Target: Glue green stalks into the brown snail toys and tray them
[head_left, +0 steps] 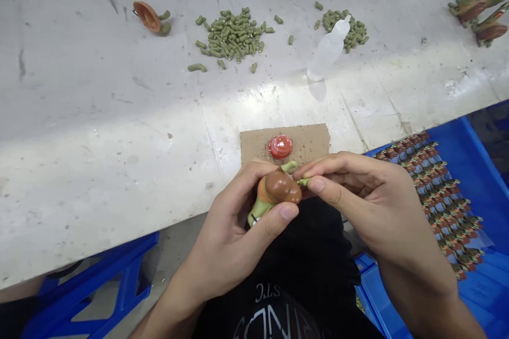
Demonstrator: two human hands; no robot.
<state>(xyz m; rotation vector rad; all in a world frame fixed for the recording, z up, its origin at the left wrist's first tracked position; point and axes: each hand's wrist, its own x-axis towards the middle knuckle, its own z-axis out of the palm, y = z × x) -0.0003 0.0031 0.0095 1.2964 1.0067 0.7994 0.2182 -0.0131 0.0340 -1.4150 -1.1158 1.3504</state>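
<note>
Two hands of mine work above the desk's near edge (178, 217): my left grip (274, 190) clasps a brown-and-green figurine (278, 186), my right (308, 181) pinches a small green piece (303, 182).

Brown-and-green figurine (277, 189), tilted, in hand

Left hand (234, 238) curled, right hand (374, 204) pinching between thumb (336, 195) and fingers (328, 163); forearms (175, 296) converging, hands close together.
</note>
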